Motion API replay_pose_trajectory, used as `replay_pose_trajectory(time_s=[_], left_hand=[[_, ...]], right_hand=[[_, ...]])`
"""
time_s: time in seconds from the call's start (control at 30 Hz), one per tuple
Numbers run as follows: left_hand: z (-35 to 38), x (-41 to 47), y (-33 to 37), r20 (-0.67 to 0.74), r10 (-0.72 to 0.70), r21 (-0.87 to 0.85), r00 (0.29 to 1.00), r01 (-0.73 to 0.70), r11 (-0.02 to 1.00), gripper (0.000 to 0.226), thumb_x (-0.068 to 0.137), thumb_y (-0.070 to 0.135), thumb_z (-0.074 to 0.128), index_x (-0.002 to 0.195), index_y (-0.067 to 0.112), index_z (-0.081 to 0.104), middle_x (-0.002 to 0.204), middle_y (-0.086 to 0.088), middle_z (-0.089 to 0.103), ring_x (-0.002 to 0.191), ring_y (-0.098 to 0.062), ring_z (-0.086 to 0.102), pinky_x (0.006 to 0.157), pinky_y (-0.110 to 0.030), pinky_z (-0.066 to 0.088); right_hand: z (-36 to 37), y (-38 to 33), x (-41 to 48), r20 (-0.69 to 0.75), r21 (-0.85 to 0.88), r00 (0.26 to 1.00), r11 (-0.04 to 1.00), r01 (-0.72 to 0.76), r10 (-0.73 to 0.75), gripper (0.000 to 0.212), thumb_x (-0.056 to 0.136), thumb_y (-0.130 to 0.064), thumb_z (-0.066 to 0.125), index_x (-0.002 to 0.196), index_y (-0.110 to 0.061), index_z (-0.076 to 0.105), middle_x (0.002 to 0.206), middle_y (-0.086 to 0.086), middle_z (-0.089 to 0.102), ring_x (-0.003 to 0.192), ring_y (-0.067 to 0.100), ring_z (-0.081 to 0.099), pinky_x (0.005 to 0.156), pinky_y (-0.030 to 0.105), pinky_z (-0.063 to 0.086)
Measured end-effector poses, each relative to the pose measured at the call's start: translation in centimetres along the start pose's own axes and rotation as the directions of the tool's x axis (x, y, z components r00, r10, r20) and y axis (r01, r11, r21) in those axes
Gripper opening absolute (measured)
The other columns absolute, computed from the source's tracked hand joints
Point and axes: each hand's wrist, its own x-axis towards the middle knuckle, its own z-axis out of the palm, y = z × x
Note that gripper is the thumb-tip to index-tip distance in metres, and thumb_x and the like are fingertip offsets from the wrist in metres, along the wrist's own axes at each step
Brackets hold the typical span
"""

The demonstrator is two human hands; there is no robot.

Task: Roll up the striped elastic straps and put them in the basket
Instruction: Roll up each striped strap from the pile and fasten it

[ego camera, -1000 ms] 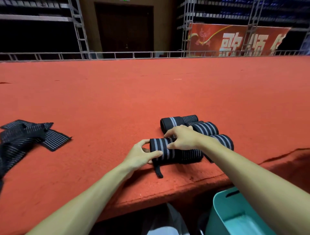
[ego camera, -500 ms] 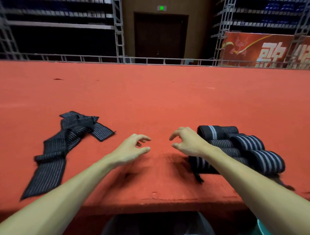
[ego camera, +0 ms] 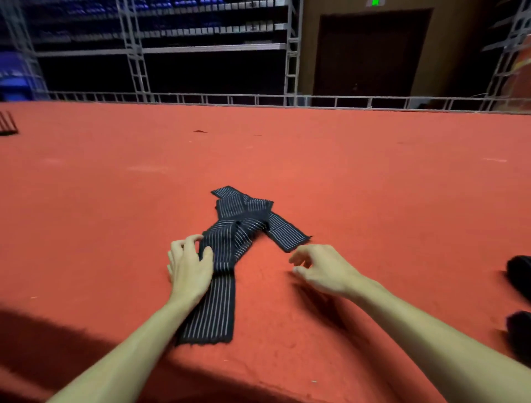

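A person's left hand (ego camera: 189, 267) grips the left edge of the striped elastic straps (ego camera: 230, 244), thumb pressed on top and fingers curled at the side. The right hand (ego camera: 324, 270) hovers just beside the straps' right end, fingers loosely curled and holding nothing. Both forearms reach in from the near edge of a wide red carpeted surface (ego camera: 373, 187), and the left forearm covers part of the straps' near end. Nothing else lies between the hands. A metal railing (ego camera: 287, 100) runs along the far edge, with grey scaffolding (ego camera: 135, 57) and a dark door (ego camera: 370, 54) under a green sign (ego camera: 375, 3) beyond. The straps are black with thin white lengthwise lines, unrolled, crossed and bunched in a loose pile at the near middle of the surface. At the right edge two dark rolls (ego camera: 520, 276) are cut off and too blurred to make out.
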Motion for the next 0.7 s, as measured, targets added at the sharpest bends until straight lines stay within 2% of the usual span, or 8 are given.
replay_pose_trajectory(time_s=[0.07, 0.13, 0.2, 0.3, 0.4, 0.5, 0.57, 0.7], left_hand=[[0.5, 0.4, -0.8, 0.042, -0.085, -0.005, 0.995, 0.086, 0.996, 0.033, 0.096, 0.027, 0.043, 0.127, 0.018, 0.052, 0.127, -0.01, 0.049, 0.124, -0.028, 0.039, 0.106, -0.042, 0.024], [0.9, 0.7, -0.9, 0.095, -0.031, 0.079, 0.995, 0.024, 0.997, 0.036, 0.096, 0.034, 0.042, 0.129, 0.022, 0.049, 0.123, -0.004, 0.052, 0.122, -0.024, 0.041, 0.104, -0.042, 0.025], [1.0, 0.9, -0.9, 0.118, -0.002, 0.072, 0.993, -0.007, 0.997, 0.037, 0.092, 0.036, 0.051, 0.128, 0.025, 0.05, 0.115, 0.001, 0.049, 0.118, -0.019, 0.045, 0.103, -0.039, 0.027], [0.5, 0.8, -0.9, 0.119, 0.03, -0.141, 0.992, -0.013, 0.99, 0.029, 0.084, 0.018, 0.063, 0.112, 0.024, 0.063, 0.104, 0.003, 0.051, 0.096, -0.011, 0.056, 0.097, -0.031, 0.038], [-0.5, -0.1, -0.6, 0.207, 0.151, -0.244, 0.967, -0.098, 0.965, 0.017, 0.088, 0.012, 0.06, 0.09, 0.023, 0.072, 0.092, 0.005, 0.062, 0.082, -0.001, 0.054, 0.081, -0.02, 0.038], [-1.7, -0.7, -0.7, 0.302, 0.199, -0.359, 0.932, -0.082, 0.93, 0.023, 0.09, 0.01, 0.057, 0.081, 0.026, 0.071, 0.089, 0.011, 0.069, 0.086, -0.002, 0.06, 0.08, -0.016, 0.04], [-2.4, -0.9, -0.8, 0.346, 0.244, -0.401, 0.906, -0.093, 0.912, 0.024, 0.087, 0.005, 0.061, 0.083, 0.027, 0.071, 0.089, 0.011, 0.07, 0.085, 0.002, 0.06, 0.08, -0.013, 0.041], [-2.9, -2.5, 0.0, 0.373, 0.31, -0.413, 0.874, -0.143, 0.899, 0.026, 0.082, 0.003, 0.069, 0.084, 0.029, 0.068, 0.082, 0.012, 0.068, 0.073, 0.009, 0.058, 0.074, -0.01, 0.042]], right_hand=[[1.7, -0.4, 1.1, 0.024, 0.052, 1.0, 0.999, 0.011, -0.012, 0.02, 0.089, -0.023, 0.06, 0.106, -0.018, 0.07, 0.1, -0.005, 0.07, 0.096, 0.012, 0.062, 0.079, 0.016, 0.04], [3.3, -0.8, 1.8, 0.035, 0.079, 0.999, 0.997, 0.017, -0.02, 0.016, 0.089, -0.027, 0.062, 0.098, -0.019, 0.072, 0.084, -0.011, 0.064, 0.085, 0.008, 0.058, 0.077, 0.018, 0.039], [4.4, -1.3, 2.5, 0.019, 0.108, 1.0, 0.994, -0.002, 0.0, 0.016, 0.089, -0.035, 0.062, 0.092, -0.023, 0.072, 0.08, -0.012, 0.062, 0.082, 0.009, 0.056, 0.083, 0.027, 0.044], [5.5, -3.0, 3.0, 0.024, 0.138, 0.997, 0.988, -0.071, 0.069, 0.027, 0.088, -0.051, 0.057, 0.095, -0.029, 0.07, 0.092, -0.012, 0.067, 0.099, 0.014, 0.058, 0.093, 0.038, 0.041], [6.8, -5.4, 3.2, 0.027, 0.167, 0.992, 0.978, -0.125, 0.122, 0.034, 0.082, -0.063, 0.057, 0.091, -0.033, 0.068, 0.098, -0.013, 0.066, 0.111, 0.022, 0.053, 0.088, 0.037, 0.031], [7.8, -7.3, 3.0, -0.032, 0.175, 0.987, 0.973, -0.148, 0.156, 0.025, 0.084, -0.054, 0.061, 0.08, -0.03, 0.059, 0.102, -0.007, 0.064, 0.112, 0.024, 0.051, 0.082, 0.034, 0.026], [7.8, -7.6, 3.0, -0.049, 0.22, 0.984, 0.963, -0.158, 0.173, 0.023, 0.087, -0.044, 0.061, 0.075, -0.026, 0.056, 0.095, -0.007, 0.063, 0.11, 0.022, 0.053, 0.08, 0.034, 0.026], [6.2, -6.4, 1.8, -0.044, 0.436, 0.981, 0.887, -0.154, 0.191, 0.019, 0.088, -0.03, 0.062, 0.072, -0.021, 0.054, 0.079, -0.008, 0.063, 0.09, 0.018, 0.06, 0.085, 0.036, 0.04]])
